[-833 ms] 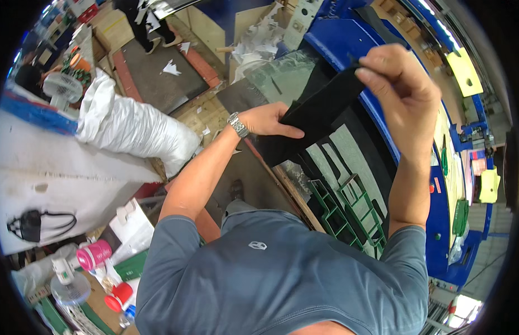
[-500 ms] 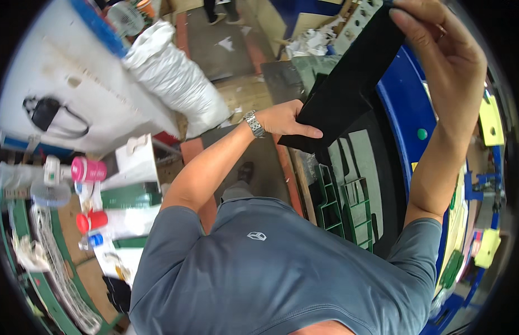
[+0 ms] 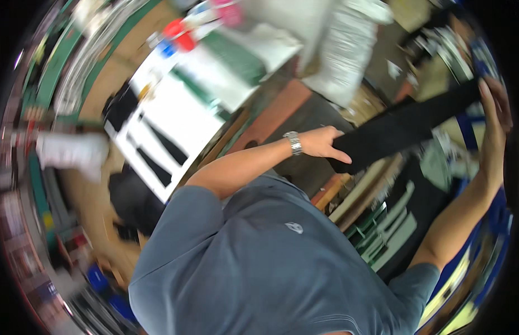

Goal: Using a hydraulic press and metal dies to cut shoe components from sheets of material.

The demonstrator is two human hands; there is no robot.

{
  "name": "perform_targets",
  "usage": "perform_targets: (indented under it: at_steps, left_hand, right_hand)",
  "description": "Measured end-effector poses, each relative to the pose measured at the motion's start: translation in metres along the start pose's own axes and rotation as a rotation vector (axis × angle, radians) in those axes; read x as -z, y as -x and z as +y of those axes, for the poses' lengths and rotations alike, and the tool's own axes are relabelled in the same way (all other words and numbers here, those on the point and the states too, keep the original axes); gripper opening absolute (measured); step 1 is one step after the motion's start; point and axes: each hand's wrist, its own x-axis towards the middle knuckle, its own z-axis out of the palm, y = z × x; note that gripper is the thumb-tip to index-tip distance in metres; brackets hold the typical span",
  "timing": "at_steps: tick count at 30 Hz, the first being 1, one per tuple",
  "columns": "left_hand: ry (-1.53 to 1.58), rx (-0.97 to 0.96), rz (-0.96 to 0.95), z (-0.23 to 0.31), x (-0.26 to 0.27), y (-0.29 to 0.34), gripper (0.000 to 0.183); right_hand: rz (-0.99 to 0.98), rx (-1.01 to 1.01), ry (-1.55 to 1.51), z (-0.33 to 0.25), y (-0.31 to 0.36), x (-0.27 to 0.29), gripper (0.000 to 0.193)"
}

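A long black piece of fabric [image 3: 405,125] stretches between my two hands. My left hand [image 3: 322,144], with a metal watch on its wrist, pinches the near end between thumb and fingers. At the far right, my right hand [image 3: 496,109] grips the other end, partly blurred by motion. The fabric hangs in the air over a bench edge and a dark floor area. Narrow black strips [image 3: 164,139] lie on the white table [image 3: 201,111] to the left, beside a crumpled black cloth [image 3: 118,107].
Below the fabric, green-framed templates [image 3: 377,237] rest on a black surface to the right. A stuffed white sack [image 3: 344,56] stands at the back. On the white table are a red cup [image 3: 179,34] and a green block [image 3: 234,58]. A dark bundle [image 3: 135,195] is beside its near edge.
My view has swung left, bringing the white table and black strips nearer the middle. Both hands still hold the black fabric, which now lies flatter across the view.
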Motion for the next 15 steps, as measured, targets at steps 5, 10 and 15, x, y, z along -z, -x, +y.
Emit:
perform_targets:
  at_steps: [5, 10, 15]
  left_hand:
    - [0.066, 0.18, 0.303, -0.03, 0.035, 0.134, 0.048]
    - [0.132, 0.082, 0.775, -0.071, 0.05, 0.289, 0.037]
    - [0.111, 0.289, 1.098, -0.143, 0.055, 0.443, 0.039]
  right_hand:
    - [-0.328, 0.696, 0.943, 0.133, -0.057, -0.131, 0.04]
    - [-0.727, 0.419, 0.684, 0.241, -0.073, -0.303, 0.043]
    - [-0.934, 0.359, 0.71, 0.373, 0.002, -0.498, 0.05]
